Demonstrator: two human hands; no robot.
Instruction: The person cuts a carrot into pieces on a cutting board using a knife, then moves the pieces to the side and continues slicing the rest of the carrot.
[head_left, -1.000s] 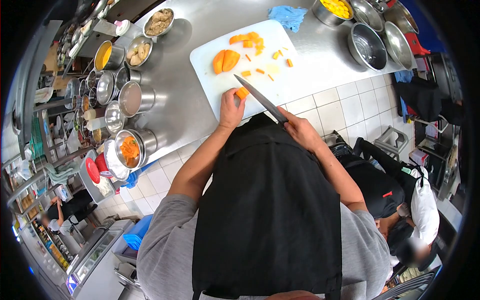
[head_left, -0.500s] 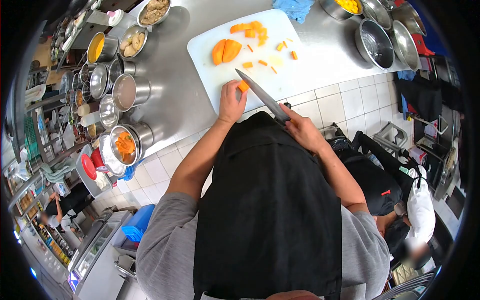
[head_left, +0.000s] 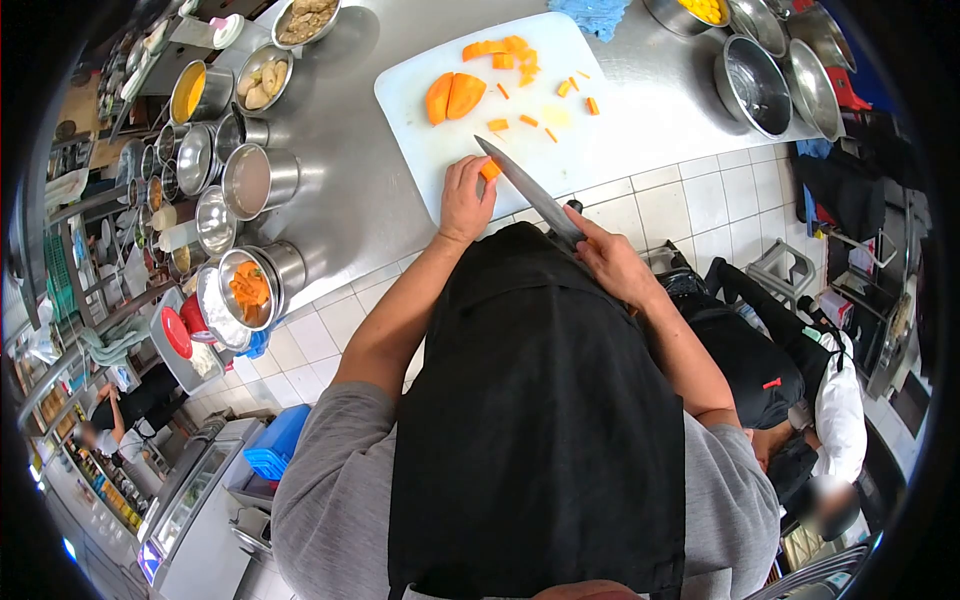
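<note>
On the white cutting board (head_left: 420, 130), my left hand (head_left: 466, 205) is closed with its fingertips on a small block of carrot (head_left: 490, 170). A long kitchen knife (head_left: 530, 190) is in my right hand (head_left: 615, 262), its blade slanting up and left with the edge close beside that block. Two large orange carrot chunks (head_left: 464, 95) lie farther up the board. Cut carrot pieces (head_left: 503, 61) are heaped at the top, and several small sticks (head_left: 527, 120) are scattered to the right and nearer the knife.
Metal bowls and pots line the steel table's left side, including a pot of brownish liquid (head_left: 250, 181) and a bowl of orange peelings (head_left: 249, 290). More steel bowls (head_left: 752, 86) stand at the right. A blue cloth (head_left: 590, 14) lies behind the board. Another person (head_left: 835, 420) is at the right.
Very little differs. The view has shifted slightly, while the knife and the carrot block under my left fingers keep almost the same position.
</note>
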